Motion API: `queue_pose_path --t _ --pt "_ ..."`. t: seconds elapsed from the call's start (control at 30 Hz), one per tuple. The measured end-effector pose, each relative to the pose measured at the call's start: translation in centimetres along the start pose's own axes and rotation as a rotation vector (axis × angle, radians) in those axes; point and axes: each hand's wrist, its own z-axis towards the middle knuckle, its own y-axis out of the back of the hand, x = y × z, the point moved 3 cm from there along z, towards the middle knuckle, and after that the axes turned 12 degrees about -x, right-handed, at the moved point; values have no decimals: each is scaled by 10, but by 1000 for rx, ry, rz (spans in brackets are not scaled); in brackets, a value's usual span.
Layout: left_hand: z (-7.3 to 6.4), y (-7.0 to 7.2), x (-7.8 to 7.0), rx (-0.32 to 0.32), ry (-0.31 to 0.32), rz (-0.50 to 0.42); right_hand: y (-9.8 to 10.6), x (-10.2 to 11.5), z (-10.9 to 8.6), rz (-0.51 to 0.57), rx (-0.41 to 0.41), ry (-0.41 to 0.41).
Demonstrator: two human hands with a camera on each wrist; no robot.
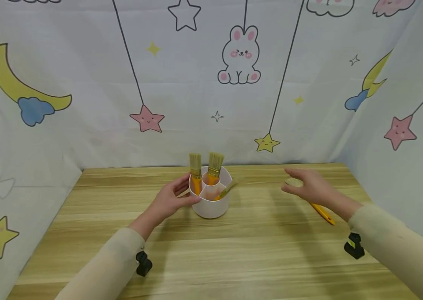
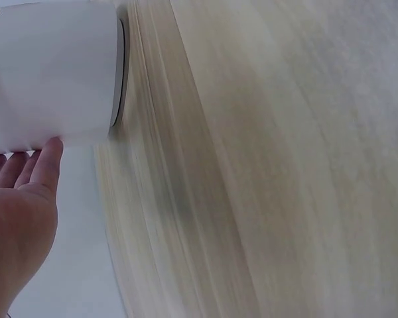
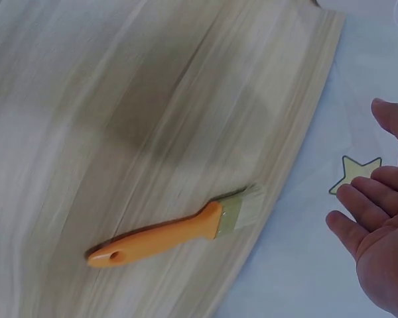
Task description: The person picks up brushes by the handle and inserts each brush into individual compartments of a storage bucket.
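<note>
A white round divided holder (image 1: 210, 210) stands upright on the table. My left hand (image 1: 168, 197) holds its left side, thumb at the front and fingers farther back. In the left wrist view, fingertips touch the holder's wall (image 2: 60, 73). One paintbrush (image 1: 195, 168) stands bristles up in the left compartment, another (image 1: 215, 164) in the central cup, and a thinner brush (image 1: 228, 188) leans right in the front one. My right hand (image 1: 310, 186) hovers with nothing in it, thumb and fingers apart, near an orange-handled paintbrush (image 3: 172, 238) lying flat; in the head view the hand partly covers that brush.
The wooden table (image 1: 211, 258) ends at a white printed curtain (image 1: 196, 91) along the back, with more curtain at both sides. Small black devices sit at the left wrist (image 1: 143, 263) and the right wrist (image 1: 354, 246).
</note>
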Motion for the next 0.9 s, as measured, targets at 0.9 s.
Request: queue_pose_path --t 0.9 --pt "4 0 -4 19 6 43 -13 -66 -30 -107 40 -25"
